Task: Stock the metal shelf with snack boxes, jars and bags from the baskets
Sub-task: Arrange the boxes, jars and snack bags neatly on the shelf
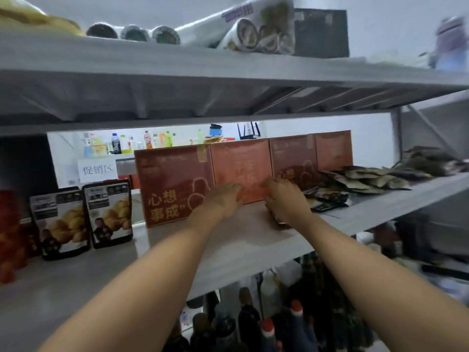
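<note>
1. Head view: the middle board of a grey metal shelf [228, 240] carries four red boxes [172, 184] standing upright in a row. Their printed fronts face out and they step back towards the right.
2. The left hand [225, 196] lies flat against the lower front of the second box [241, 166], with its fingers straight and close together.
3. The right hand [281, 199] is at the lower right corner of that same box, just beside the left hand. Its fingers bend downward. Something dark and blurred shows under its palm, and I cannot tell whether the hand grips anything.
4. Both bare forearms reach in from the bottom edge, over the front of the board.
5. Left of the boxes, two pouches [61, 224] with a nut picture stand side by side near the front edge. Red packs [10, 232] are stacked at the far left.
6. Right of the boxes, flat olive packets [368, 179] lie in a loose pile that reaches the right end of the board.
7. Behind the pouches a white sign [97, 170] reads "促销区". Beyond it stand drink bottles [127, 143] and a black router [248, 132].
8. The upper shelf [177, 62] holds wrapped rolls [243, 31], three round lids [134, 34] and a dark box [322, 31].
9. Below the middle board, sauce bottles [266, 326] with red caps stand close together.
</note>
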